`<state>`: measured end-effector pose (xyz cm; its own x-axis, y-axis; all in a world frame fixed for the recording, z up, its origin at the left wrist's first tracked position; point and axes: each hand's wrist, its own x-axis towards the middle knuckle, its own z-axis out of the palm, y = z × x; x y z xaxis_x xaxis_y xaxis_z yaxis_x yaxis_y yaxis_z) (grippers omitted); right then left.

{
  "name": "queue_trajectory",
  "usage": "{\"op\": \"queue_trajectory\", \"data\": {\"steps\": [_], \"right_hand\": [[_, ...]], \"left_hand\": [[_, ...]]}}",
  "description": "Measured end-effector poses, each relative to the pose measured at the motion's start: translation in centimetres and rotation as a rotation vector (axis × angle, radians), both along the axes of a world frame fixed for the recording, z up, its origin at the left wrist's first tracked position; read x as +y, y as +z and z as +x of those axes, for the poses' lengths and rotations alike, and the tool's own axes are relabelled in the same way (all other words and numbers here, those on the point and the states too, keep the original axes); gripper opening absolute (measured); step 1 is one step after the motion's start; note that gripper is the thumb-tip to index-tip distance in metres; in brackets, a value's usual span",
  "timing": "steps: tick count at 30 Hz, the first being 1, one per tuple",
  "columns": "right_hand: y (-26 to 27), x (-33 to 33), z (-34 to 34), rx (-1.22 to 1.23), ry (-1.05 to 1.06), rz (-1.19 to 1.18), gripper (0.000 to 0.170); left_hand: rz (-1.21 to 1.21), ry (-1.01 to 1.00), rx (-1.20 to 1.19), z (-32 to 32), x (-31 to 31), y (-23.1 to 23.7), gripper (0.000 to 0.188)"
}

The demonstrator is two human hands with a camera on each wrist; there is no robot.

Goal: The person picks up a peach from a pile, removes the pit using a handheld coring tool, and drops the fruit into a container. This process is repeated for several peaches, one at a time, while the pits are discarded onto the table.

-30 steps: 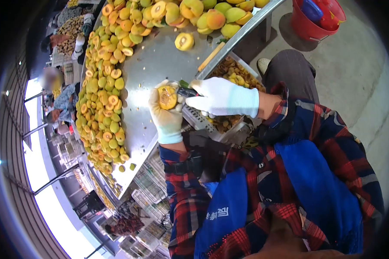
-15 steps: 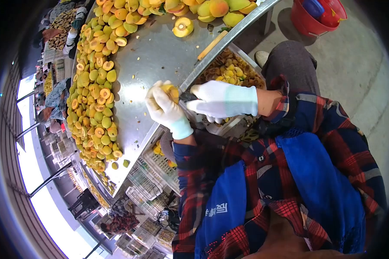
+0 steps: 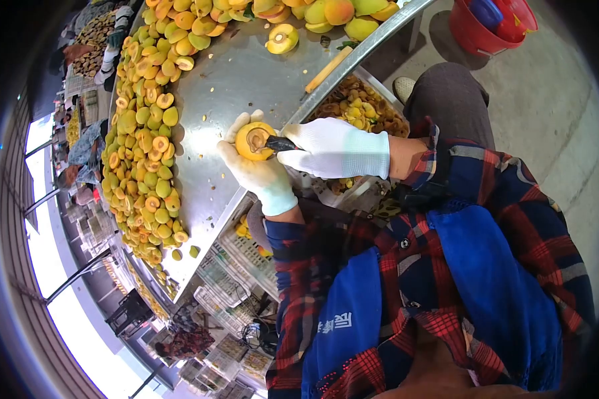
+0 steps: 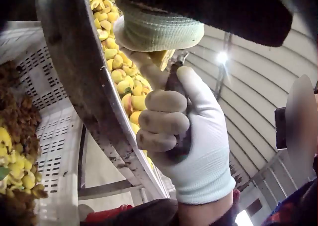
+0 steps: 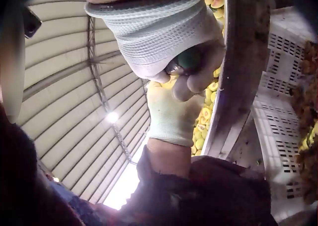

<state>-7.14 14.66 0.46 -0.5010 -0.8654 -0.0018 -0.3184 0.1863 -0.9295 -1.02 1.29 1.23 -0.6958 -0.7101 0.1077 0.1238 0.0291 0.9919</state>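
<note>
In the head view my gloved left hand [image 3: 263,176] cups a yellow peach half [image 3: 246,147] over the near edge of the metal table, its brownish hollow facing up. My gloved right hand [image 3: 336,149] grips a dark-handled pitting tool [image 3: 283,143], whose tip meets the hollow of the fruit. The left wrist view shows the right fingers [image 4: 164,121] curled round the black handle [image 4: 174,84], with a metal end close to the fruit. The handle's green butt [image 5: 189,58] shows under the right palm in the right wrist view.
Peach halves [image 3: 143,146] are heaped along the far side of the metal table [image 3: 213,100]; a single half [image 3: 281,40] lies apart. A wooden-handled tool [image 3: 329,68] rests by the edge. Below stands a white crate [image 4: 54,131] of scraps. A red bucket [image 3: 479,40] is on the floor.
The left hand tipped the peach half on edge half a second ago; now its cut face is turned up again. The right hand keeps its grip, with the tool at the fruit. The head view shifted slightly.
</note>
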Motion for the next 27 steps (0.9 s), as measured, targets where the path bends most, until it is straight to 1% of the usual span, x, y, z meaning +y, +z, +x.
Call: {"op": "queue_trajectory", "data": {"steps": [2,4,6,7,8,9,11,12,13,14,15,16,18,19,20,21,22,23,24,25,26,27], "right_hand": [[-0.8,-0.2,0.3,0.092,-0.028,-0.059,0.035],[-1.6,-0.6,0.3,0.123,-0.027,-0.065,0.035],[-0.4,-0.6,0.2,0.15,-0.024,-0.07,0.036],[0.3,-0.3,-0.1,-0.171,0.062,0.001,0.038],[1.1,-0.2,-0.2,-0.492,0.148,0.073,0.039],[0.9,-0.4,-0.2,-0.494,0.148,0.073,0.039],[0.3,-0.8,-0.4,-0.796,0.275,0.106,0.044],[0.3,-0.7,-0.6,-0.798,0.275,0.107,0.044],[0.5,-0.5,-0.8,-0.724,0.28,0.14,0.044],[0.8,-0.3,-1.1,-0.649,0.285,0.172,0.045],[1.2,-0.2,-1.6,-0.524,0.328,0.226,0.046],[0.7,-0.2,-1.6,-0.529,0.326,0.228,0.046],[0.5,0.1,-1.5,-0.721,0.406,0.131,0.048],[0.5,0.4,-1.4,-0.913,0.452,0.114,0.049],[0.5,0.5,-1.3,-0.91,0.454,0.117,0.049],[0.3,0.7,-1.2,-1.113,0.497,0.036,0.047],[0.3,0.8,-1.1,-1.316,0.537,-0.049,0.045],[1.3,1.1,-0.9,-1.325,0.483,-0.043,0.043],[1.1,1.0,-0.9,-1.321,0.485,-0.037,0.043],[0.8,1.0,-1.0,-1.369,0.52,-0.075,0.045],[0.4,0.9,-0.9,-1.421,0.556,-0.113,0.047],[0.3,0.9,-0.8,-1.418,0.562,-0.108,0.047]], "left_hand": [[0.016,0.002,0.005,0.0,0.2,-0.2,0.06],[0.031,0.005,0.013,0.1,0.0,-0.6,0.06],[0.016,0.017,0.053,0.1,-0.1,-0.9,0.061],[0.018,0.019,0.052,0.2,0.0,-1.0,0.061],[-0.074,0.083,-0.032,0.1,0.3,-0.6,0.059],[-0.167,0.145,-0.115,0.0,0.5,-0.3,0.058],[-0.16,0.163,-0.105,0.1,0.6,0.0,0.056],[-0.156,0.178,-0.095,0.2,0.7,0.0,0.054],[-0.155,0.177,-0.097,0.4,0.6,0.1,0.054],[-0.208,0.148,-0.148,0.5,0.3,0.2,0.05],[-0.261,0.116,-0.2,0.6,0.1,0.3,0.047],[-0.259,0.114,-0.203,0.7,-0.1,0.3,0.047],[-0.22,0.044,-0.203,0.7,-0.3,0.2,0.05],[-0.219,0.047,-0.199,0.7,-0.3,0.2,0.05],[-0.103,0.02,-0.153,0.8,-0.4,0.2,0.051],[0.013,-0.007,-0.107,0.9,-0.4,0.1,0.052],[0.015,-0.006,-0.105,1.0,-0.7,0.0,0.052],[0.201,-0.142,-0.022,1.4,-1.1,-0.1,0.054],[0.385,-0.276,0.07,1.5,-1.4,-0.2,0.056],[0.384,-0.272,0.078,1.4,-1.7,-0.4,0.056],[0.298,-0.276,0.041,1.3,-1.8,-0.4,0.058],[0.21,-0.281,0.004,1.3,-1.9,-0.4,0.061]]}}
